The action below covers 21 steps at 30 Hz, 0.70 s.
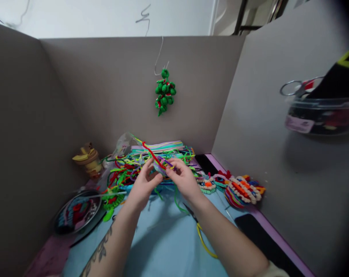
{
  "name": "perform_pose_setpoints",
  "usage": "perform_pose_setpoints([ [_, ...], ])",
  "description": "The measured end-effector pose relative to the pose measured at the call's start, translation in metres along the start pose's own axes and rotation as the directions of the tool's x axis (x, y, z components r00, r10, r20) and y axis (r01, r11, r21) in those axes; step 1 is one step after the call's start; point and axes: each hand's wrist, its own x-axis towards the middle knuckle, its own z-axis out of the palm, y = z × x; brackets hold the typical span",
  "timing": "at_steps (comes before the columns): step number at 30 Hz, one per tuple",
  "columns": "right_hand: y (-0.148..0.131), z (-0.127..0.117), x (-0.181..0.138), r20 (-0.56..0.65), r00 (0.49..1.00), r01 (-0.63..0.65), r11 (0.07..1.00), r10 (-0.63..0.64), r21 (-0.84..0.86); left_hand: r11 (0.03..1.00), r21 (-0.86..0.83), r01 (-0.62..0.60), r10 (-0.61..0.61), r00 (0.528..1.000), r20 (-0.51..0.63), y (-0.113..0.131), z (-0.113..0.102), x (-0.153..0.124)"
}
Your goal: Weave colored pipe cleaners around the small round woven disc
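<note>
My left hand (144, 184) and my right hand (183, 177) meet above the blue mat (168, 242), fingers pinched on a small bundle of pipe cleaners (160, 166). A red pipe cleaner (151, 153) sticks up and to the left from that bundle, with purple and pale strands wrapped at its base. Just behind the hands lies a big tangled heap of coloured pipe cleaners (128, 165) with a flat stack of pastel ones (163, 146) on top.
Grey partition walls close in three sides; a green pipe-cleaner ornament (164, 92) hangs from a hook on the back wall. A round tin (76, 213) lies at the left, a yellow figurine (86, 158) behind it. Finished colourful pieces (240, 190), a dark phone (251, 227) and yellow-handled scissors (200, 231) are at the right.
</note>
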Motion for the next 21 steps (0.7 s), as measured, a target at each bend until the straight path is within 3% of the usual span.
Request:
perform_pose_setpoints([
  [2,0.000,0.004,-0.003,0.007,1.000,0.021,1.000,-0.021,-0.003,0.996,-0.084,0.002,0.000,0.999,0.032,0.001,0.005,-0.002],
  [6,0.001,0.011,-0.007,0.088,0.996,0.022,1.000,-0.024,0.018,0.992,-0.117,-0.035,0.032,0.999,-0.026,0.002,0.006,-0.002],
  [10,0.004,0.013,-0.009,0.158,0.987,-0.027,0.992,0.008,0.121,0.996,-0.088,-0.033,0.032,0.999,-0.009,0.001,-0.002,0.000],
  [14,0.002,0.006,-0.006,0.301,0.952,-0.100,0.980,0.045,0.171,0.998,0.036,-0.047,0.047,0.999,0.002,0.001,-0.009,0.002],
  [16,-0.002,-0.001,-0.003,0.253,0.967,-0.075,0.990,0.043,0.121,0.979,0.188,-0.079,0.085,0.996,-0.022,0.002,-0.014,0.003],
  [18,-0.006,-0.011,0.000,0.086,0.996,0.015,1.000,-0.014,-0.007,0.912,0.391,-0.122,0.140,0.990,-0.017,0.004,-0.018,0.003],
  [21,-0.011,-0.027,0.004,-0.093,0.970,0.189,0.935,-0.226,-0.300,0.775,0.600,-0.198,0.155,0.980,0.123,0.007,-0.022,0.002],
])
